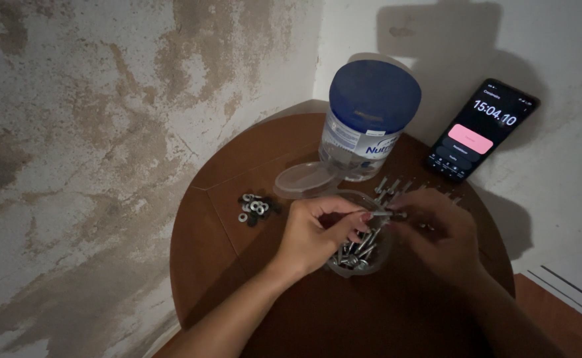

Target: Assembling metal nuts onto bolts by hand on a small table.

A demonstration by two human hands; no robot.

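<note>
Both hands met over a clear cup [360,255] of bolts on the round desk [238,265]. The left hand [317,232] and right hand [436,232] pinched one bolt [389,214] between fingertips. Several finished bolts [397,185] lay behind; many remained in the cup. About ten washers [254,209], one tin [367,119], one lid [304,179], one phone [483,129].
</note>
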